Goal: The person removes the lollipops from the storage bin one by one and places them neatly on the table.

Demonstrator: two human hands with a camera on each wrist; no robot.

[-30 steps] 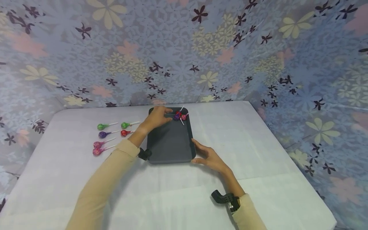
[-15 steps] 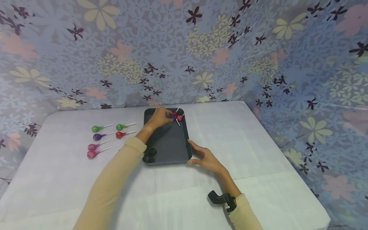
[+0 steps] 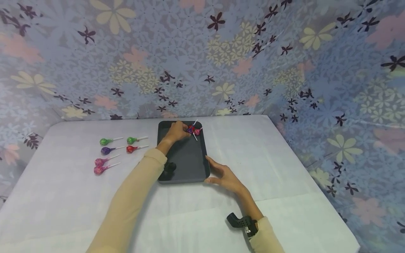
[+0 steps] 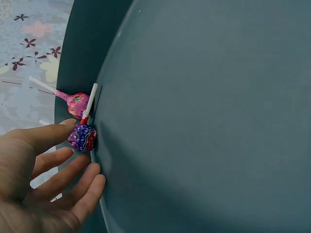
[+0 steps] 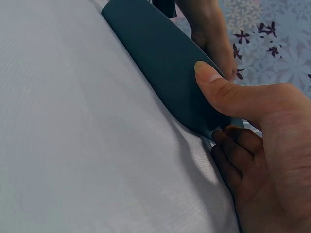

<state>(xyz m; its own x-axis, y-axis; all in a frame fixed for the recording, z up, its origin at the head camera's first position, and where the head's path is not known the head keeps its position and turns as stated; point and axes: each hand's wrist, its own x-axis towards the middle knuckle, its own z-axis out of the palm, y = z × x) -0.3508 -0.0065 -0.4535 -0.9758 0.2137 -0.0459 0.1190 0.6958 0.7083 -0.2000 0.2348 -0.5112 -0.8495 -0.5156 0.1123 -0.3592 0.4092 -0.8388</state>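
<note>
A dark grey tray [image 3: 190, 165] lies on the white-covered table. At its far right corner my left hand [image 3: 178, 131] holds a purple lollipop [image 4: 82, 137] loosely between thumb and forefinger, the other fingers spread below. Beside it, a pink lollipop [image 4: 77, 104] leans on the tray wall, stick outward. A red lollipop [image 3: 191, 127] sits partly hidden in the same cluster. My right hand [image 3: 226, 178] grips the tray's near right side. In the right wrist view its thumb [image 5: 218, 90] presses the wall and the fingers curl in at the corner.
Left of the tray lie green [image 3: 104, 141], purple [image 3: 105, 150], red [image 3: 130, 149] and pink [image 3: 99, 170] lollipops, several in all, sticks pointing right. A flowered curtain [image 3: 190, 70] stands behind the table. A black wrist mount [image 3: 171, 167] hangs over the tray.
My left hand has moved right inside the tray, from beside the lollipop cluster to the purple lollipop, its fingers drawing in. My right hand stays on the tray; the view shifts slightly.
</note>
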